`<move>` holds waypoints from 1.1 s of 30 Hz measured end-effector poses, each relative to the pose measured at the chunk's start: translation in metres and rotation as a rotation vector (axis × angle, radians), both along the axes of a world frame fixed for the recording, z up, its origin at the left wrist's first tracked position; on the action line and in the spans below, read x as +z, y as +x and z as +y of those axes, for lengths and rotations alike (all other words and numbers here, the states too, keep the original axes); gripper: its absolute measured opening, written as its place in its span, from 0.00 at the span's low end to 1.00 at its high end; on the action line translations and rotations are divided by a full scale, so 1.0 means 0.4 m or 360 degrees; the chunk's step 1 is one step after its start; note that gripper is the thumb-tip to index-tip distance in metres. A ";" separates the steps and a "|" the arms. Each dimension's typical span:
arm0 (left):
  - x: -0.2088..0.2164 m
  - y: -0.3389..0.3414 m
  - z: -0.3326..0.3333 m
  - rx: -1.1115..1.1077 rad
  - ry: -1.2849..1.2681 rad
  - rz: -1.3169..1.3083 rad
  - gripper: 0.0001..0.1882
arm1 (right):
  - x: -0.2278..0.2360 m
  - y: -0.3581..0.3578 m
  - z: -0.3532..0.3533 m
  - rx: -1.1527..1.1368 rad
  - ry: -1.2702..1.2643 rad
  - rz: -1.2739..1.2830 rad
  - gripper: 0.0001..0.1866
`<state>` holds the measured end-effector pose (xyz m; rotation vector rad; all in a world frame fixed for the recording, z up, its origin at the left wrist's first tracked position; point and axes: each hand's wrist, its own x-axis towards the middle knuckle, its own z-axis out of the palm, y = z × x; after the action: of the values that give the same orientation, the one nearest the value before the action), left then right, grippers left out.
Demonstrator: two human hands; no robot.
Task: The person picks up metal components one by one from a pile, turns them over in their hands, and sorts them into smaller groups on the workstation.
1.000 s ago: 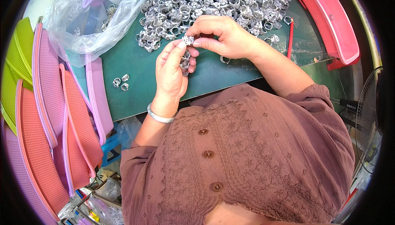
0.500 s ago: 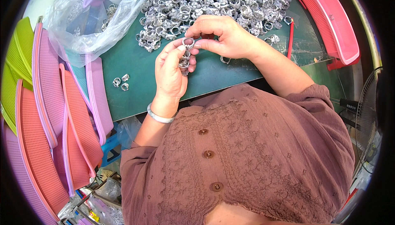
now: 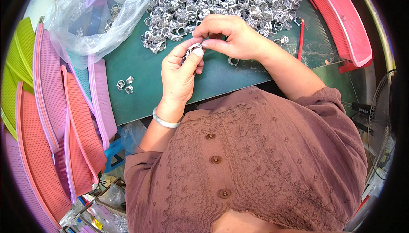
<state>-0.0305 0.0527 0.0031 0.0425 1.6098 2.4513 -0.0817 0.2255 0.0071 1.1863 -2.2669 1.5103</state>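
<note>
My left hand is closed around some silver rings, with the thumb pressed over the top one. My fingers partly hide the others. At that top ring's edge, the thumb and forefinger of my right hand pinch together, touching it. Just beyond both hands spreads a large pile of silver rings set with small stones. One loose ring lies under my right wrist, and a small group of rings rests apart on the green mat to the left.
A clear plastic bag with rings inside lies at the far left. Stacked purple, orange and green plastic baskets crowd the left side. At the right are a pink basket, a red stick-like thing and a fan.
My left thumb has moved up over the top ring, which has tilted, and the rings below are now more hidden. My right hand has barely shifted.
</note>
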 end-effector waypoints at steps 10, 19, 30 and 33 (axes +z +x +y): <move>-0.001 0.000 0.000 -0.0004 -0.0173 0.0082 0.16 | 0.001 0.001 0.001 0.0007 0.0009 -0.0031 0.12; -0.014 -0.003 -0.008 0.0034 -0.0522 0.0334 0.15 | 0.002 0.003 0.001 0.0012 0.0029 -0.0054 0.13; 0.033 -0.067 -0.076 -0.0117 0.0606 -0.0501 0.14 | 0.004 0.001 0.004 -0.0128 -0.0064 -0.0017 0.09; 0.078 -0.155 -0.145 0.0160 0.0392 -0.0191 0.12 | 0.006 0.002 0.004 -0.0280 -0.0188 -0.0011 0.07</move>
<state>-0.0923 -0.0053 0.0341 -0.1490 1.2847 2.6591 -0.0808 0.2271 0.0096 0.9255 -2.1870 1.5585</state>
